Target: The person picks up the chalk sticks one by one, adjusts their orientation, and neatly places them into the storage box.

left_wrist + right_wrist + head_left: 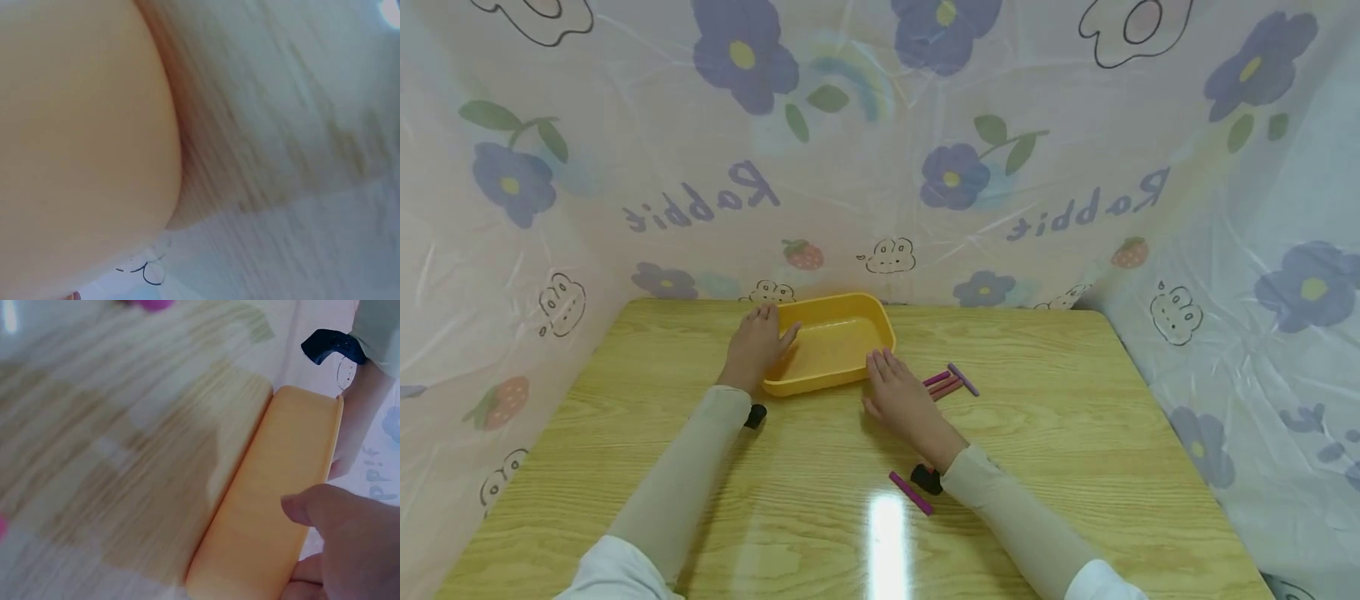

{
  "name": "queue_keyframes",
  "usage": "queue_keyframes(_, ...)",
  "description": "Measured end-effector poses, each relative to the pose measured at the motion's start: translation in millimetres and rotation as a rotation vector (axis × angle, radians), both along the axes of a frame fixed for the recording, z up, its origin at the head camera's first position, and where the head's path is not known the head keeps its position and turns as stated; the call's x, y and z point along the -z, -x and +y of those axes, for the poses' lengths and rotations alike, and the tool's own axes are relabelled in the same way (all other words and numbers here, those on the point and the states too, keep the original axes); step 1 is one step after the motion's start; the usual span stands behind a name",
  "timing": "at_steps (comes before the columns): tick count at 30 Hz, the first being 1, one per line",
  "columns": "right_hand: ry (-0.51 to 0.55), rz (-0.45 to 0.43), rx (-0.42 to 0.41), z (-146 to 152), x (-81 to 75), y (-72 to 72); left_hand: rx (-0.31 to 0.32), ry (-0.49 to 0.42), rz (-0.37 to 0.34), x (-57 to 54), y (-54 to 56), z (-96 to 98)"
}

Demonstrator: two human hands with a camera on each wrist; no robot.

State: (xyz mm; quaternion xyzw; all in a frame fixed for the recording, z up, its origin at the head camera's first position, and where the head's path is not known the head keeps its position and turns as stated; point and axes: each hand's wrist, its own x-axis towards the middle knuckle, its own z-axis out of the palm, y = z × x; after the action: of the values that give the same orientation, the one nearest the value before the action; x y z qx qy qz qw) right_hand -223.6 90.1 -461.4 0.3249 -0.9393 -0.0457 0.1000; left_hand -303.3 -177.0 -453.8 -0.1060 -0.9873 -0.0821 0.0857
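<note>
The yellow tray sits upright toward the far edge of the surface, left of centre. The left hand holds its left end, thumb inside and fingers at the far-left rim, apparently pinching the wall; the outer face is hidden. The right hand pinches the near-right corner, its thumb on the outer wall and fingers about the rim. Holding opposite ends probably serves to keep the tray steady and evenly supported. To the right of the right hand, a lilac stick lies across the ends of a magenta stick and reddish sticks, partly masked by that hand. Another purple stick lies alone nearer the person. All listed sticks lie outside the tray, seemingly out of its way.
</note>
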Motion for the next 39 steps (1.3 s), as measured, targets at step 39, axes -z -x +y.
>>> queue_keyframes(39, 0.086, -0.012, -0.060, -6.5, 3.3, -58.0, 0.073, -0.132, -0.170, -3.3, -11.5, -8.7)
